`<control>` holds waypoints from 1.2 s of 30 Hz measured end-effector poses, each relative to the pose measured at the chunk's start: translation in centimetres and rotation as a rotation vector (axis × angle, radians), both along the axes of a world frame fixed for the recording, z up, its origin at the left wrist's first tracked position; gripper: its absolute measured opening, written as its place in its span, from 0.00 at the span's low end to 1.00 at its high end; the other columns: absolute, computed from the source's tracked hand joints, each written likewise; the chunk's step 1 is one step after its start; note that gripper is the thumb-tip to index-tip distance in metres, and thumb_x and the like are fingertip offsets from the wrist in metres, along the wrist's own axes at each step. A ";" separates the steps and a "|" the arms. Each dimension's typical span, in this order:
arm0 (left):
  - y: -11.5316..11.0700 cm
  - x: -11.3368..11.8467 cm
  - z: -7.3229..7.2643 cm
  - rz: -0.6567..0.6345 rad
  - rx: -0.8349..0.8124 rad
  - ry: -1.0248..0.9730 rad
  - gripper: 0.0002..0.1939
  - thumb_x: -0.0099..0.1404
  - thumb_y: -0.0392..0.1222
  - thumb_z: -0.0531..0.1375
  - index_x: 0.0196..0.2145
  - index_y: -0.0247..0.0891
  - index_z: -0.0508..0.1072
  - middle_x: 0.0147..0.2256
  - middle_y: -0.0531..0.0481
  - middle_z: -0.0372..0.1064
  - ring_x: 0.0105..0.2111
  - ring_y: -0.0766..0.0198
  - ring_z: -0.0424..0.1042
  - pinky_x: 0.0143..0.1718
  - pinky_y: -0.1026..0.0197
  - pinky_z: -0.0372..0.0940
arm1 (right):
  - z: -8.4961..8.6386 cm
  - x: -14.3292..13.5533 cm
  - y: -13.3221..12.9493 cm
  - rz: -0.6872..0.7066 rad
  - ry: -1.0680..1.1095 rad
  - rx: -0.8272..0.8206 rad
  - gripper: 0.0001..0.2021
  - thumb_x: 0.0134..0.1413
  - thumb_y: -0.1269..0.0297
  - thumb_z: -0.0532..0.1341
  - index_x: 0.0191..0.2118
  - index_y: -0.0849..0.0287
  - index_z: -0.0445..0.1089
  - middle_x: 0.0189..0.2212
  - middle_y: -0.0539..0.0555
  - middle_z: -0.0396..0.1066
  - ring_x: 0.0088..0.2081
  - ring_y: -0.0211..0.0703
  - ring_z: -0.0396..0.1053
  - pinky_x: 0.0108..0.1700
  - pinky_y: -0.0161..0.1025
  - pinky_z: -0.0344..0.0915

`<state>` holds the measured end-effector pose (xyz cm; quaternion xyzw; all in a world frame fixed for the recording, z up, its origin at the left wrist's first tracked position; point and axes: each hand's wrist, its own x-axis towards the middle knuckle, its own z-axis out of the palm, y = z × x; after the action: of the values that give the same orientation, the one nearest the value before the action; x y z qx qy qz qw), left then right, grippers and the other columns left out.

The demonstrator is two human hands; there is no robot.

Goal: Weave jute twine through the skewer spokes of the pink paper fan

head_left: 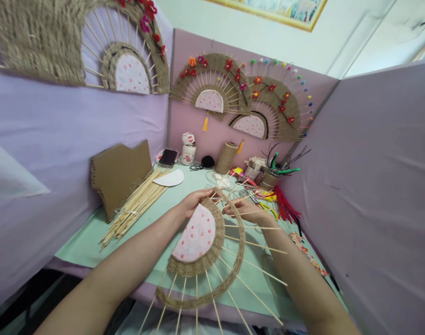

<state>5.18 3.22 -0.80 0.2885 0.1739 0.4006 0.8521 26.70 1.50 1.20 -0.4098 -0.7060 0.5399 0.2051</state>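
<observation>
A half-round woven piece (217, 232) is tilted over the front of the table, with a pink dotted panel (197, 232), a twine band around it, thin sticks fanning outward and an outer twine ring (240, 246). My left hand (197, 201) grips its upper end, fingers wrapped at the edge of the band. Bent at the upper right, my right hand (245, 209) is by the outer ring and the sticks, its fingertips close together near a strand of twine; what they pinch is too small to make out.
Bundled sticks (135, 204), brown cardboard (119, 172) and a white half-round piece (170, 178) lie left. Behind are a phone (168, 157), bottle (188, 151), twine spool (226, 157) and tool pot (270, 178). Yellow-handled scissors (268, 208) and red strips (285, 204) are right.
</observation>
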 end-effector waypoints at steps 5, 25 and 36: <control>-0.4 0.0 0.2 -0.032 -0.051 -0.049 0.08 0.60 0.30 0.55 0.36 0.30 0.74 0.31 0.44 0.74 0.31 0.62 0.73 0.37 0.58 0.66 | 0.2 -1.1 0.0 0.052 -0.060 0.025 0.09 0.43 0.59 0.64 0.30 0.58 0.75 0.28 0.53 0.73 0.31 0.44 0.67 0.36 0.40 0.62; -0.1 0.2 -0.2 0.023 -0.058 0.000 0.09 0.61 0.30 0.53 0.33 0.28 0.73 0.31 0.41 0.75 0.33 0.60 0.74 0.38 0.60 0.67 | 9.7 -7.2 3.3 0.106 -0.700 0.932 0.08 0.41 0.62 0.65 0.31 0.58 0.74 0.29 0.53 0.71 0.30 0.40 0.65 0.32 0.35 0.53; -0.1 0.1 -0.3 0.008 -0.039 0.034 0.07 0.61 0.31 0.55 0.34 0.28 0.73 0.31 0.41 0.75 0.31 0.62 0.74 0.36 0.62 0.67 | 11.7 -5.9 0.9 -0.121 -0.226 0.878 0.06 0.50 0.67 0.58 0.27 0.61 0.71 0.23 0.50 0.69 0.27 0.36 0.63 0.32 0.34 0.58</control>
<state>5.29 3.10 -1.05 0.2779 0.1971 0.3957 0.8529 20.78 2.42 12.89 -0.3809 -0.8608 0.1284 0.3121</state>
